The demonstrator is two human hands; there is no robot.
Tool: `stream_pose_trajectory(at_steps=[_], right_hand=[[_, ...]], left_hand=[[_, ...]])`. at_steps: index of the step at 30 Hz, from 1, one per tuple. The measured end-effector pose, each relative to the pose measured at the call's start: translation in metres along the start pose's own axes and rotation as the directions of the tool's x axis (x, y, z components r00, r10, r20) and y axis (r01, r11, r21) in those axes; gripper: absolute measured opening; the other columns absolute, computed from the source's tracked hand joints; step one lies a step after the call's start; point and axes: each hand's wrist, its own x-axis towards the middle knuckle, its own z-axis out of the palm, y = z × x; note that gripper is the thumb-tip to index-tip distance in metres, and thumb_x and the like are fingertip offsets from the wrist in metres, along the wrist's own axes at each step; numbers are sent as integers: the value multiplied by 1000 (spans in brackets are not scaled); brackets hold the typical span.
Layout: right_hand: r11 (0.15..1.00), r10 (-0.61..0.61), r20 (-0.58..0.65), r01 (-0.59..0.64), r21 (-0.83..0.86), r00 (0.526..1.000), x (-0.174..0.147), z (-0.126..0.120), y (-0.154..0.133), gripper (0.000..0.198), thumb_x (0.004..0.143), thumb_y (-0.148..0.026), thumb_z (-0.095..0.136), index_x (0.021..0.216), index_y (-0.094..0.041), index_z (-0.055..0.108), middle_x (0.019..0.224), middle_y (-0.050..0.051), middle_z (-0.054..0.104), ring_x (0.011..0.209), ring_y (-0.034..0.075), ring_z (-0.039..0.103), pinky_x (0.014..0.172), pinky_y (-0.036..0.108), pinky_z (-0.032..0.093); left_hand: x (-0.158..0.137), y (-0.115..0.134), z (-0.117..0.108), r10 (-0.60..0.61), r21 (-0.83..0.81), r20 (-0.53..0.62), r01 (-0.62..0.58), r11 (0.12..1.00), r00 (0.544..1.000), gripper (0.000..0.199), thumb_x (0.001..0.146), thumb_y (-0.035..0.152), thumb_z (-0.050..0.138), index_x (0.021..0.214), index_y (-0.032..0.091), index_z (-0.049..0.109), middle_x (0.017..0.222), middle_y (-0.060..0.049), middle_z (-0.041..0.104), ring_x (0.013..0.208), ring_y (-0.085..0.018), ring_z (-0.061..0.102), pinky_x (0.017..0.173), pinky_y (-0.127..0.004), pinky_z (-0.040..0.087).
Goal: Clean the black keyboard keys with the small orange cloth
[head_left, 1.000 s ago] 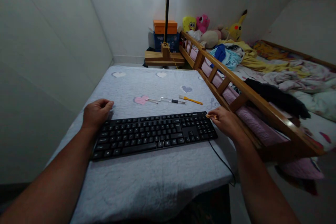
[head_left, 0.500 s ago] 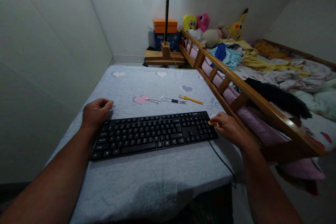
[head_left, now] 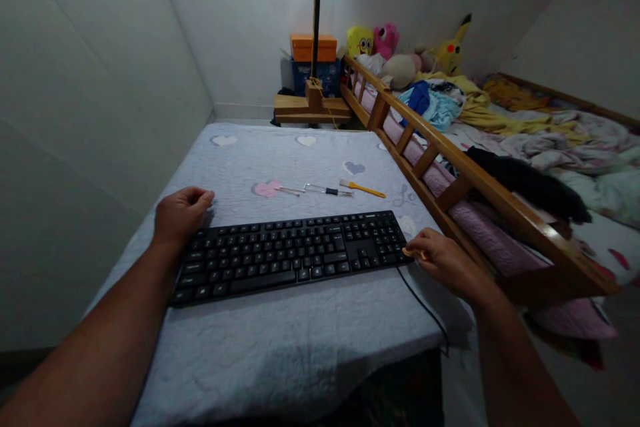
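Observation:
A black keyboard [head_left: 280,255] lies across the cloth-covered table, its cable [head_left: 423,303] running off the near right side. My left hand [head_left: 183,210] rests beside the keyboard's far left corner, fingers curled closed, and nothing shows in them. At the other end, my right hand [head_left: 443,257] pinches a small pale yellow piece [head_left: 411,253] against or just above the keyboard's right edge; its kind is too small to tell. Behind the keyboard lie a yellow-handled brush [head_left: 365,189], a thin wire tool with a black sleeve [head_left: 331,191] and slim sticks, perhaps cotton swabs [head_left: 290,191].
A wooden bed rail [head_left: 430,140] borders the table's right side, with bedding and soft toys beyond. Past the far edge stand a wooden base with a dark pole [head_left: 316,20] and an orange box [head_left: 313,48]. A wall [head_left: 90,113] closes off the left.
My right hand has slid toward me along the keyboard's right edge with the pale yellow piece, from the upper part of the number pad to its near corner. My left hand stays put.

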Motion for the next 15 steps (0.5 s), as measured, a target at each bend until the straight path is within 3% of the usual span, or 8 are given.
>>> stream_pose_trajectory(at_steps=[8, 12, 15], right_hand=[[998, 7, 102, -12, 56, 995, -6, -14, -3, 24, 81, -13, 55, 90, -22, 76, 87, 5, 65, 77, 17, 62, 71, 27, 48], [997, -21, 15, 19, 73, 1000, 14, -22, -13, 19, 88, -23, 57, 91, -22, 75, 88, 6, 65, 80, 18, 63, 73, 28, 48], [999, -1, -85, 6, 49, 996, 39, -15, -17, 18, 90, -24, 58, 93, -21, 75, 90, 6, 65, 81, 17, 62, 75, 27, 47]], left_hand=[[1, -2, 1, -1, -2, -5, 1, 1000, 1000, 34, 74, 49, 56, 77, 18, 68, 72, -2, 68, 68, -18, 60, 65, -27, 43], [0, -1, 0, -4, -7, 1, 4, 1000, 1000, 34, 73, 49, 56, 78, 17, 69, 72, -3, 67, 69, -18, 61, 65, -27, 43], [0, 1, -1, -12, 0, 1, 12, 1000, 1000, 34, 74, 48, 56, 78, 17, 69, 73, -3, 68, 70, -18, 61, 66, -27, 43]])
